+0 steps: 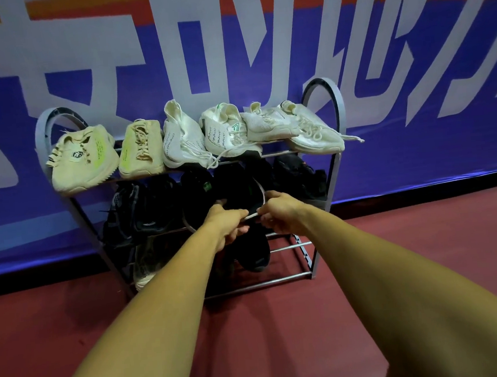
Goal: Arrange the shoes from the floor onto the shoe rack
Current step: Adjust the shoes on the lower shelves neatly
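Black sneaker: a dark shoe with a thin white sole edge (243, 194) was what both hands were on, sat at the front of the rack's middle shelf, about centre.
Left hand: left hand (226, 220) was curled shut around the near rim of that shoe, fingers tucked under.
Right hand: right hand (276, 213) was pinched closed on the same white edge, just beside the left one.
Rack: grey metal shoe rack (338, 111) stood against the blue banner wall (403, 150).
Top shelf: full, six pale sneakers in a row, from the cream one (82, 160) on the left to the white one (311, 131) on the right.
Middle shelf: other black shoes either side, pretty hard to tell apart in the shadow.
Bottom shelf: a greyish shoe (147, 263) at left, a dark one behind the forearms, bare rails at right.
Step, my guess: seating this shoe on the middle shelf, near the end of the job, since no shoes showed on the red floor (395, 235).
Next move needs: nudging it back so it sits level between its neighbours, then both hands letting go.
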